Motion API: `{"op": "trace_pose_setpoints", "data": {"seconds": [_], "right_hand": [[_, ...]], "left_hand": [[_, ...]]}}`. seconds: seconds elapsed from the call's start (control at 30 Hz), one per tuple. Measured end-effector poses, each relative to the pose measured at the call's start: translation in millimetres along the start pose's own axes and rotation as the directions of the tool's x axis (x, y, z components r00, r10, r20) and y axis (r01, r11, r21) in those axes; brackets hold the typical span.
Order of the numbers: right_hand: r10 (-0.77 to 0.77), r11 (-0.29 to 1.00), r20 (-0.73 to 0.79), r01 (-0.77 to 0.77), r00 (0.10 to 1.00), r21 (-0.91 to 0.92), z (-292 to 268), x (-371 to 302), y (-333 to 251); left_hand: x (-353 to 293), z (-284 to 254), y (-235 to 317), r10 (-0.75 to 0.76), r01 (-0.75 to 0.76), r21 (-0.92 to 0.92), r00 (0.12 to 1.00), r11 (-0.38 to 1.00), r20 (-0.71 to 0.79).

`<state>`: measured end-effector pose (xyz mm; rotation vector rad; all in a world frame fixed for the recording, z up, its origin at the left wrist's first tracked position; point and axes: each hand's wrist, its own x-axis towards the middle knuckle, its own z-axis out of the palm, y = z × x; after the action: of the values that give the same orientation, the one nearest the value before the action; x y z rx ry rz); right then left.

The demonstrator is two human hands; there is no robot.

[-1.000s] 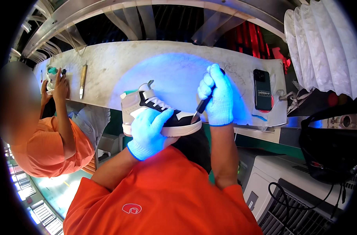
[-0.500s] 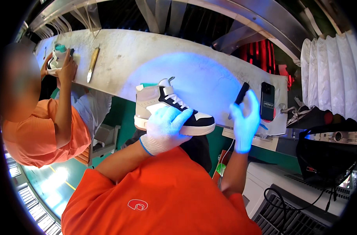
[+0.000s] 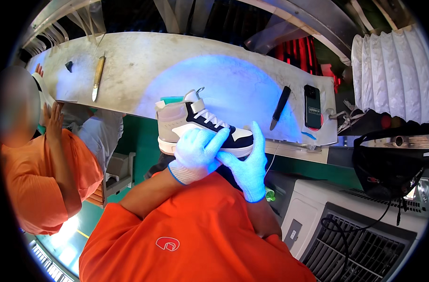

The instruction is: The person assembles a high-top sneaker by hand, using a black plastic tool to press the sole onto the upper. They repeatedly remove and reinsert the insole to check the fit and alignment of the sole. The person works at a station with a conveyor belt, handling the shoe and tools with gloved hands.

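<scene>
A high-top sneaker (image 3: 173, 115) in beige, white and black lies lengthwise before me, its toe to the right, at the table's near edge. Teal material shows at its collar. My left hand (image 3: 195, 152), in a white glove lit blue, is closed on the near side of the sneaker by the sole. At the toe, my gloved right hand (image 3: 247, 164) grips with its thumb on the near side and fingers around the tip. Its thumb meets the left hand's fingers. A black-handled knife (image 3: 281, 107) lies on the table to the right of the sneaker.
On the pale worktable (image 3: 130, 61) lie a wooden-handled knife (image 3: 99, 77), a small dark piece (image 3: 69, 66) and a black phone (image 3: 312, 105). A co-worker (image 3: 59, 178) sits at the left. White ducting (image 3: 388, 75), a black bag (image 3: 388, 160) and a grey-white appliance (image 3: 313, 211) stand right.
My right hand has moved left from beside the black-handled knife to the sneaker's toe; the knife stays on the table. The co-worker's shoe has moved off the table toward their body.
</scene>
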<state>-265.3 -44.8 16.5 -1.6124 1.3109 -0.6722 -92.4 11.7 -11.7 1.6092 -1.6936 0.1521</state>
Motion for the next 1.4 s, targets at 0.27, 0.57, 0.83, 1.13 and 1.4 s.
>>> {"op": "trace_pose_setpoints", "data": {"seconds": [0.27,0.57,0.83,1.13,1.4], "right_hand": [[-0.044,0.999,-0.041,0.044,0.998,-0.005,5.7,-3.3,2.0],[-0.213,0.973,-0.129,0.223,0.968,0.063,18.1,-2.0,19.0],[0.159,0.872,0.087,-0.181,0.983,0.454,-4.0,10.3,7.2],[0.039,0.753,0.136,-0.119,0.990,0.647,-1.1,16.3,31.6],[-0.051,0.758,0.115,-0.036,0.992,0.652,0.0,19.6,49.3]], "left_hand": [[-3.5,4.1,-1.8,0.009,-0.009,0.005,0.998,1.000,-0.068],[-7.6,7.7,0.4,0.018,-0.018,-0.007,0.997,1.000,-0.069],[-0.5,8.9,3.2,0.032,-0.033,-0.012,0.995,0.999,-0.094],[2.6,3.9,-0.3,0.068,-0.068,0.044,0.998,0.997,-0.010],[6.3,0.9,4.1,0.091,-0.091,0.060,0.996,0.994,0.005]]}}
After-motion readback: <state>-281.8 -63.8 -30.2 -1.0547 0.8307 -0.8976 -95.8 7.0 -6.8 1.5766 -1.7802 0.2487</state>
